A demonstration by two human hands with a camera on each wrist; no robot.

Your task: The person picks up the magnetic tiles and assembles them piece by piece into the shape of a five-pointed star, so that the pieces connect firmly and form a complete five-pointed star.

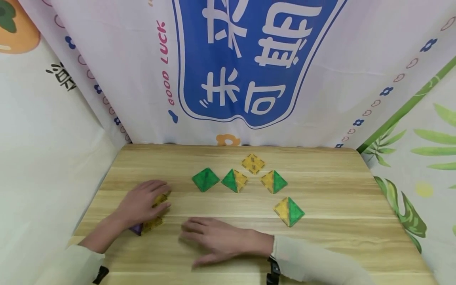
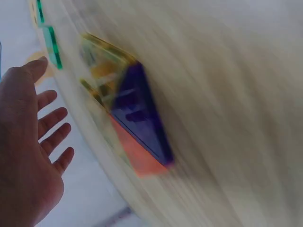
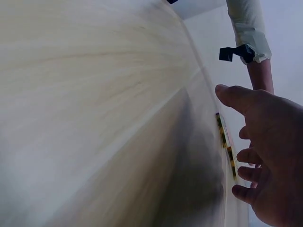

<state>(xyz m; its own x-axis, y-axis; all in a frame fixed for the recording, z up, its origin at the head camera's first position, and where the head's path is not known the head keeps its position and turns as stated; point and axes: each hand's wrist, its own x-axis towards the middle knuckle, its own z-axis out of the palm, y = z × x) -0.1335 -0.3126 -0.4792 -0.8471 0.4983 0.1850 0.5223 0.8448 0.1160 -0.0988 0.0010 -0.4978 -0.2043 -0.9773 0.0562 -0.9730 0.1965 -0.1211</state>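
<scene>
My left hand (image 1: 144,202) hovers over a small pile of translucent triangular tiles at the table's left, its fingers loosely extended. Under and beside it show yellow tiles (image 1: 154,225) and a purple tile (image 1: 137,228), partly covered by the hand in the head view. The left wrist view has this purple tile (image 2: 137,109) lying against an orange tile (image 2: 139,153) and yellow tiles (image 2: 102,59). Over the front middle of the table is my right hand (image 1: 221,239), palm down, fingers spread and holding nothing; no tile lies right at its fingertips.
Tile pairs form diamonds farther back on the wooden table (image 1: 327,190): a green pair (image 1: 205,180), a yellow pair (image 1: 253,164), and green-and-yellow pairs, one of them (image 1: 289,211) nearer the right. A printed curtain (image 1: 149,79) hangs behind the back edge.
</scene>
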